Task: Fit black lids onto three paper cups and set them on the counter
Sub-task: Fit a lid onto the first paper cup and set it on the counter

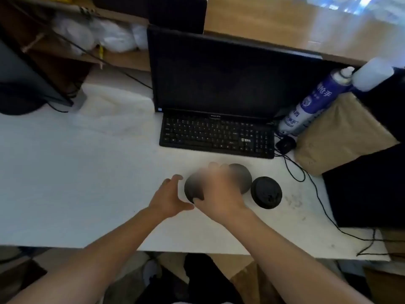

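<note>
Two hands (197, 194) cover blurred lidded cups (192, 187).

Legible text: spray can only, partly.
Blue-and-white spray can (311, 104), just right of the monitor (219, 75): white Chinese characters on the blue band, the last reading "手"; the rest blurred. Small mark on the monitor's lower bezel and a logo on the keyboard (217, 134) below it: too small to read. Key legends unreadable.
</note>
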`<state>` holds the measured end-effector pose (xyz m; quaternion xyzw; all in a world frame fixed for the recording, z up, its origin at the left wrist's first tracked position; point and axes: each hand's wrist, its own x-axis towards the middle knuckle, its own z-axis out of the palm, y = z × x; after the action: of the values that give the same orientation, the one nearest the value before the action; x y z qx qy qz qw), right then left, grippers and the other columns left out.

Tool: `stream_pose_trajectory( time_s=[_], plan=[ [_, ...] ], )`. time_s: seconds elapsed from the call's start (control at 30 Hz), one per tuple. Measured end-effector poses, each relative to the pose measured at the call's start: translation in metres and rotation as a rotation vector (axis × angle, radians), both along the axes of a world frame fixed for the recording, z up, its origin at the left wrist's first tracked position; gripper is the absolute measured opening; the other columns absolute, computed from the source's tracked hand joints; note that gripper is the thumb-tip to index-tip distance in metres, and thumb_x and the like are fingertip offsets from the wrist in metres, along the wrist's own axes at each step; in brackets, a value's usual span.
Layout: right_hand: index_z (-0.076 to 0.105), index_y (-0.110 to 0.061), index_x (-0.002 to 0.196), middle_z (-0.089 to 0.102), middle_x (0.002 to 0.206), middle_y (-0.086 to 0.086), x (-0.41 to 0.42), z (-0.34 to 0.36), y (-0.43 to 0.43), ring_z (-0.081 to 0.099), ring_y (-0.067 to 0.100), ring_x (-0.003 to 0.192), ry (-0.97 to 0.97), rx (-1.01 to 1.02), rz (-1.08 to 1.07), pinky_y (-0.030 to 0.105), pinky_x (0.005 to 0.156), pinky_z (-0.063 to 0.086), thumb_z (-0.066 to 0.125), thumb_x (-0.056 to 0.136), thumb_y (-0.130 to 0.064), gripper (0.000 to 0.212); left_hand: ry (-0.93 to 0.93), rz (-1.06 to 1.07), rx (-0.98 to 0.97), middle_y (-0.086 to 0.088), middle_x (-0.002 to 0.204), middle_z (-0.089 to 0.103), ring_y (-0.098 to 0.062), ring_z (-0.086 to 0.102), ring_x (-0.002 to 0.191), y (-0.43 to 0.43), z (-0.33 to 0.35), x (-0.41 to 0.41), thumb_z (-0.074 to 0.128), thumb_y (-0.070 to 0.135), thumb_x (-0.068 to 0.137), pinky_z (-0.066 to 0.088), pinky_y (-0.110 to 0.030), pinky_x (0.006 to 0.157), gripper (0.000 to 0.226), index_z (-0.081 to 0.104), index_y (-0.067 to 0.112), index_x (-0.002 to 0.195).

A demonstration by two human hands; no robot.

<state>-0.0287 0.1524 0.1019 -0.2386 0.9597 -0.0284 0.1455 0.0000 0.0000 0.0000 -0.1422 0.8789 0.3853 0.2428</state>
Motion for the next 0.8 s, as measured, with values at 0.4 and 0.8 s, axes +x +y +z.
stream_pose_trajectory(
  time_s=[0.4, 0.8],
  plan=[
    [0.057, -0.013, 0.117, 0.047, 0.116, 0.003, -0.022, -0.014, -0.011, 0.040, 0.022, 0.112, -0.172, -0.165, 0.038, 0.037, 0.085, 0.051, 0.060, 0.081, -0.057, 0.057, 0.214, 0.179, 0.407, 0.030, 0.108, 0.067, 0.005, 0.065, 0.101, 0.005, 0.001, 0.015, 0.093, 0.033, 0.062, 0.050, -0.009, 0.077, 0.064, 0.057, 0.048, 0.113],
    [0.068, -0.015, 0.099, 0.059, 0.100, 0.002, -0.016, 0.008, -0.079, 0.056, 0.008, 0.081, -0.294, -0.587, -0.532, 0.017, 0.061, 0.039, 0.064, 0.085, -0.048, 0.036, 0.338, 0.081, 0.152, 0.018, 0.108, 0.064, -0.007, 0.065, 0.093, -0.071, 0.033, 0.025, 0.078, 0.049, 0.062, 0.056, -0.026, 0.078, 0.071, 0.048, 0.037, 0.126]
  ],
)
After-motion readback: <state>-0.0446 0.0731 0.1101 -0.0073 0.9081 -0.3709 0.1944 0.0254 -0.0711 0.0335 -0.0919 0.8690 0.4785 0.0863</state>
